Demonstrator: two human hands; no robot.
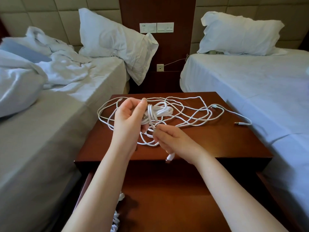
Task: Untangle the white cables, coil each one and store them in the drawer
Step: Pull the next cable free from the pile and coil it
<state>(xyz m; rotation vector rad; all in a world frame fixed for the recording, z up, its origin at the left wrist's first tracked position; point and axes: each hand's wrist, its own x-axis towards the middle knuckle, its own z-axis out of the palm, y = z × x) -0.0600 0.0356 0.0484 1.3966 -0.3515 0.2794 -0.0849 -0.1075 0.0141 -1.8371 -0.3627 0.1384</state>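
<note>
White cables [192,114] lie tangled in loose loops across the top of a dark wooden nightstand [217,141]. My left hand [128,119] holds a partly wound coil [158,113] of cable above the nightstand. Just below it, my right hand [172,139] pinches a strand that leads into the coil, and a white plug [169,158] hangs from under its palm. One cable end with a gold plug [237,123] trails toward the right bed. The drawer [158,198] below is pulled open, with a white item [117,215] at its left edge, partly hidden by my forearm.
A bed with rumpled white bedding [41,77] stands to the left, and a made bed [250,84] to the right. Each has a pillow against the padded headboard. Wall sockets and switches [156,27] sit on the wood panel behind.
</note>
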